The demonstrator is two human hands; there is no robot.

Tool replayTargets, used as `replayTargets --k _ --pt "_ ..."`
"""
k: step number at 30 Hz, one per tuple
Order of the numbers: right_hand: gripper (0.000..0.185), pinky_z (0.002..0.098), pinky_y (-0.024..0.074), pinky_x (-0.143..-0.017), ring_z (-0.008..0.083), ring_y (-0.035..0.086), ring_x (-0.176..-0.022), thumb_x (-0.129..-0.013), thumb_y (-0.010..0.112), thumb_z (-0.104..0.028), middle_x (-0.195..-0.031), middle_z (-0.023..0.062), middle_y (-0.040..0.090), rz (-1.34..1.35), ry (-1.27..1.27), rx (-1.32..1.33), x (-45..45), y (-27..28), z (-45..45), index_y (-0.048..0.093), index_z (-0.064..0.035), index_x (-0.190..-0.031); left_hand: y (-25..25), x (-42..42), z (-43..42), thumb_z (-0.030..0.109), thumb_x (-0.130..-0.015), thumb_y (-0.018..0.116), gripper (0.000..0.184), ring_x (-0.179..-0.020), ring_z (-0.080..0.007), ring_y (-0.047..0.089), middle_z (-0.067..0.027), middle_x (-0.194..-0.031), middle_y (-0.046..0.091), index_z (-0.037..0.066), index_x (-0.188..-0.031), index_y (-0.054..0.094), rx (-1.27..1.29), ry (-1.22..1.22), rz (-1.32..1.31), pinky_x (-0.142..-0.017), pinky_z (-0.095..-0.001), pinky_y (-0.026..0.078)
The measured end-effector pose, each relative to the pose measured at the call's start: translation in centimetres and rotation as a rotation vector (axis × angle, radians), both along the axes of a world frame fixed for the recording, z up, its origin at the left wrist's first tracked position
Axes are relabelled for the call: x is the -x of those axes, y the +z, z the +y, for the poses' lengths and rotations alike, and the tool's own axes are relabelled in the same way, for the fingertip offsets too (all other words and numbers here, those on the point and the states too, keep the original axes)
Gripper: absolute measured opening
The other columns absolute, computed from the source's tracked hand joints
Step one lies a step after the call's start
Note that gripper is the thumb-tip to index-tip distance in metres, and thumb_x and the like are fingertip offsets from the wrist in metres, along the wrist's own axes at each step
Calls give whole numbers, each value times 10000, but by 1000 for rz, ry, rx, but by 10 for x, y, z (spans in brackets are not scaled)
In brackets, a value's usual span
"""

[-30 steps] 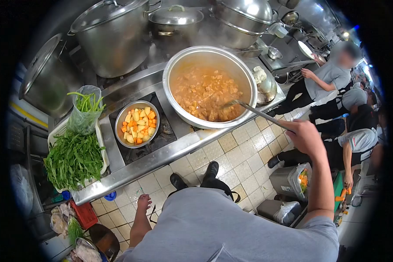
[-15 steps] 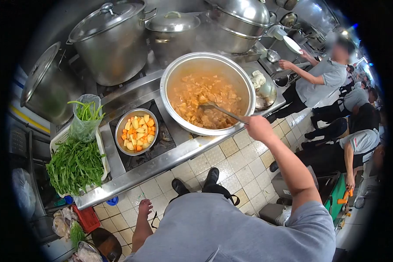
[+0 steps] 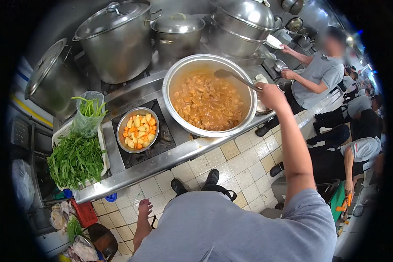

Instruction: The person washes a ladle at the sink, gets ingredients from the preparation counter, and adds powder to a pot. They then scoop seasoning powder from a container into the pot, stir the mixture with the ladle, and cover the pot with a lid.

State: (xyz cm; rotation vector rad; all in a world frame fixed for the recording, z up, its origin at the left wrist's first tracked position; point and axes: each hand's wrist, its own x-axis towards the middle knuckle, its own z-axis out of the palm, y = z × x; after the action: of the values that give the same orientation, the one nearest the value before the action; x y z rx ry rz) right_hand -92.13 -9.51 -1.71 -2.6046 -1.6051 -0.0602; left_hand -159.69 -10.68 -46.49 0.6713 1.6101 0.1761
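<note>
My right hand (image 3: pixel 273 96) is closed around the handle of a metal cooking spatula (image 3: pixel 225 74). The spatula's flat, rounded head hangs over the far side of a wide metal pot (image 3: pixel 167 94), above the food. Chunks of meat in orange-brown sauce (image 3: pixel 207 105) fill the lower part of this pot. Low at my left side, my left hand (image 3: pixel 145 206) hangs above the floor with its fingers loosely apart, holding nothing. On the stove left of the pot sits a steel bowl (image 3: pixel 118 139) of cut potatoes and carrots (image 3: pixel 139 131).
Leafy greens (image 3: pixel 76 161) fill a white basket at left, beside a plastic bag of green stems (image 3: pixel 89 111). Large lidded pots (image 3: pixel 115 56) line the back. At right, a co-worker (image 3: pixel 318 72) holds a plate and bowl; another co-worker (image 3: pixel 358 153) handles carrots.
My right hand has moved up and right, lifting the spatula's head out of the sauce toward the pot's far side. The co-worker's plate has shifted left.
</note>
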Motion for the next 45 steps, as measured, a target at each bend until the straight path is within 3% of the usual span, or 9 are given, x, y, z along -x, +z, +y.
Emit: replayTargets --k 5,10,12,18,24,32,36,40,45 --pt "257 519 528 -727 430 656 -855 -804 546 -53 -870 260 666 -15 -7 23 -37 -140 16 616 -17 -1049 6 0 -6 357 -920 568 310 -893 -195 622 -20 -1035 615 185 -1175 526 50 -37 35 -710 -421 471" --pt "379 487 526 -770 441 646 -861 -811 529 -59 -881 286 658 219 -34 12 37 -110 -36 580 37 -1174 4 2 1 335 -913 567 302 -877 -193 620 -19 -1014 610 174 -1164 524 29 -21 4 -649 -390 461" --pt "366 496 512 -829 437 629 -928 -839 552 -67 -963 272 654 213 -71 122 42 -102 -53 602 -63 -1201 2 1 5 328 -910 569 299 -867 -191 620 -19 -1007 612 172 -1162 526 33 -24 -4 -636 -383 457" --pt "289 472 500 -859 402 626 -985 -860 554 -93 -997 248 659 293 -123 32 33 -28 -55 651 -50 -1130 -2 5 13 311 -914 561 282 -852 -188 625 -18 -987 621 180 -1162 534 24 -30 2 -678 -410 467" --pt "263 453 515 -854 408 634 -1004 -829 542 -102 -1028 263 660 190 -206 74 18 -88 63 667 31 -1019 4 16 19 321 -927 551 269 -881 -189 634 -14 -1012 635 191 -1163 534 15 -90 34 -728 -439 476" --pt "282 433 570 -690 345 695 -824 -819 577 -73 -912 201 687 57 27 109 151 -109 99 634 -4 -1087 13 30 1 343 -932 554 280 -903 -186 646 -22 -1067 640 177 -1157 538 18 -65 73 -673 -386 489" --pt "283 394 561 -553 290 697 -686 -878 513 -85 -839 147 670 -178 245 39 175 -107 49 604 -17 -1137 6 31 -12 358 -931 553 295 -885 -182 636 -23 -1044 631 167 -1154 536 95 -78 60 -671 -383 478" --pt "360 406 556 -562 298 691 -703 -889 490 -90 -906 135 656 -143 345 93 165 -82 -11 549 -23 -1238 3 23 -8 382 -923 554 320 -859 -182 622 -20 -1006 620 165 -1157 533 47 -134 39 -683 -396 467" --pt "586 390 559 -619 270 680 -716 -822 538 -45 -929 106 636 -177 383 246 116 -42 -70 501 -217 -1381 -1 10 17 327 -919 568 290 -871 -180 638 -24 -1033 636 183 -1168 536 32 -129 48 -679 -394 475"
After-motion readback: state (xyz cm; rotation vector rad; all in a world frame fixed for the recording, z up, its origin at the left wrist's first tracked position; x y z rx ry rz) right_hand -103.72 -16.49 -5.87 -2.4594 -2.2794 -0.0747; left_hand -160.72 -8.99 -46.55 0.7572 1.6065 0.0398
